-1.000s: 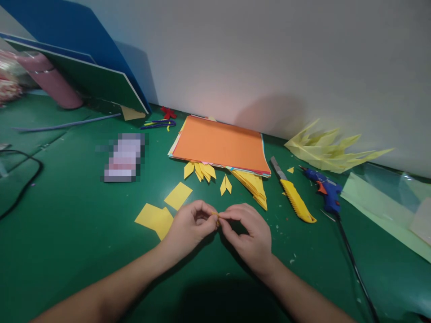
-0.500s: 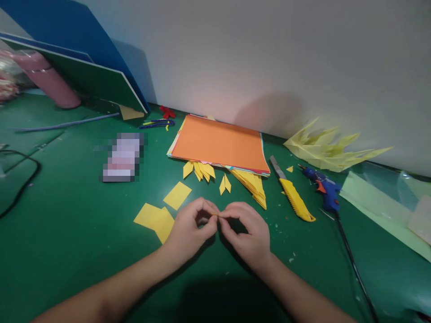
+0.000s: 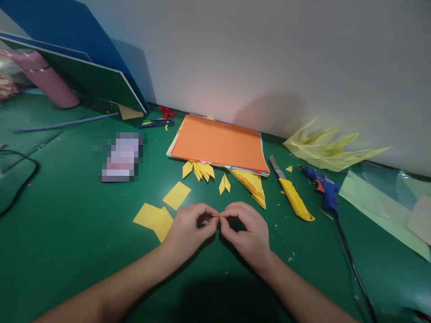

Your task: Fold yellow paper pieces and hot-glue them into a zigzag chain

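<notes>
Between the fingertips of both hands is a small folded piece of yellow paper (image 3: 216, 216), seen edge-on and mostly covered by the fingers. My left hand (image 3: 192, 224) pinches its left end and my right hand (image 3: 247, 230) its right end, with the fingertips nearly meeting. Flat yellow paper pieces (image 3: 177, 195) lie beside my left hand, two of them overlapping. Beyond the hands are a small folded paper pair (image 3: 225, 184), a cluster of folded yellow pieces (image 3: 202, 171) and a stack of yellow triangles (image 3: 251, 186).
A paper pile with an orange top sheet (image 3: 218, 141) lies against the wall. To the right are a yellow utility knife (image 3: 295, 198), a blue glue gun (image 3: 323, 188) with its cable, and a spiky yellow paper piece (image 3: 332, 150). A pink bottle (image 3: 50, 80) leans at the left by propped boards (image 3: 77, 72).
The fingers of my left hand have shifted slightly lower on the folded paper. Both hands still pinch it in about the same place, and the objects on the table stay put.
</notes>
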The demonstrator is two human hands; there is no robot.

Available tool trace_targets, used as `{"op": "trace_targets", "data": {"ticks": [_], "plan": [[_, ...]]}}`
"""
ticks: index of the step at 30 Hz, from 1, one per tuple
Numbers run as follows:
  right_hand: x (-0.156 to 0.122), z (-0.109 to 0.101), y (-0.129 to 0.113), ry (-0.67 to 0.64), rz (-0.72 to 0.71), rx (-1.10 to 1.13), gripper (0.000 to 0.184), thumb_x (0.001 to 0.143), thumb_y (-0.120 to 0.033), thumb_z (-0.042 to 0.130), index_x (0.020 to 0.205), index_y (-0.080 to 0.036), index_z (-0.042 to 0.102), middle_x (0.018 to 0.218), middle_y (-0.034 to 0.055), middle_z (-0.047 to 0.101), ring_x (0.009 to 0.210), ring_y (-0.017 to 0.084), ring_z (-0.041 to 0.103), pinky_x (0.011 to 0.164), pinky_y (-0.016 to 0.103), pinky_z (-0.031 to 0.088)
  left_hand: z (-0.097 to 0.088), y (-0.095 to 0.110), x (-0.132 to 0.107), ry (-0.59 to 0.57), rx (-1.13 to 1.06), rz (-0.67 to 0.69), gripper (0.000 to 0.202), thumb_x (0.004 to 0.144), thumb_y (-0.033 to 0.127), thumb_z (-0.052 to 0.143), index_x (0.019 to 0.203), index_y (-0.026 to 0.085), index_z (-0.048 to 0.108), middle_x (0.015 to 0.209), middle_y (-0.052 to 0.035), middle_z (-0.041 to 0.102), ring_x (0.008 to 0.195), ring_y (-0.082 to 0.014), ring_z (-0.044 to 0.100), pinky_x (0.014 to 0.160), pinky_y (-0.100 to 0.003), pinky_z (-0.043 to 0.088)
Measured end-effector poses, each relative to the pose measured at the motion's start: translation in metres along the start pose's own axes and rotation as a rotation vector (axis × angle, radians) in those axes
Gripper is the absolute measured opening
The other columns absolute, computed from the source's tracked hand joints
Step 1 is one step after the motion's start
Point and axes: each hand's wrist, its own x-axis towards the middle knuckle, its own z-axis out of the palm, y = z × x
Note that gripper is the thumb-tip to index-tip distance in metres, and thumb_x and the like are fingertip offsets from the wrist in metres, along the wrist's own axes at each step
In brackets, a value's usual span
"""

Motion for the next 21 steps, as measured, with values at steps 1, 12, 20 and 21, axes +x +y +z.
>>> {"op": "trace_targets", "data": {"ticks": [1,12,20,21], "plan": [[0.000,0.000,0.000,0.004,-0.034,-0.016,0.012,0.080,-0.014,0.056,0.073,-0.022,0.058,0.067,0.0014,0.063,0.064,0.015,0.060,0.060,0.027,0.048,0.000,-0.001,0.000,-0.010,-0.020,-0.015,0.006,0.072,0.020,0.058,0.070,0.018,0.064,0.063,0.0009,0.065,0.056,-0.0124,0.059,0.054,-0.021,0.046],[0.000,-0.007,0.004,-0.051,-0.312,-0.061,0.012,0.084,-0.008,0.056,0.090,-0.017,0.062,0.080,0.0079,0.068,0.071,0.018,0.059,0.064,0.031,0.050,-0.003,0.007,0.005,-0.112,-0.484,-0.302,0.014,0.067,0.028,0.066,0.065,0.015,0.060,0.057,0.0018,0.061,0.056,-0.0108,0.058,0.060,-0.024,0.050],[0.001,-0.009,0.002,-0.052,-0.340,-0.061,0.019,0.082,-0.005,0.055,0.095,-0.016,0.063,0.083,0.0100,0.069,0.075,0.019,0.061,0.067,0.033,0.053,-0.008,0.011,0.006,-0.142,-0.627,-0.416,0.017,0.063,0.027,0.071,0.068,0.012,0.063,0.058,0.0005,0.063,0.056,-0.0096,0.058,0.062,-0.023,0.050],[0.001,-0.009,0.003,-0.053,-0.345,-0.064,0.019,0.082,-0.004,0.055,0.095,-0.015,0.063,0.084,0.0106,0.069,0.076,0.020,0.061,0.067,0.034,0.053,-0.009,0.011,0.006,-0.146,-0.633,-0.421,0.018,0.063,0.027,0.071,0.068,0.012,0.063,0.058,0.0003,0.064,0.056,-0.0096,0.058,0.063,-0.023,0.050]]}}
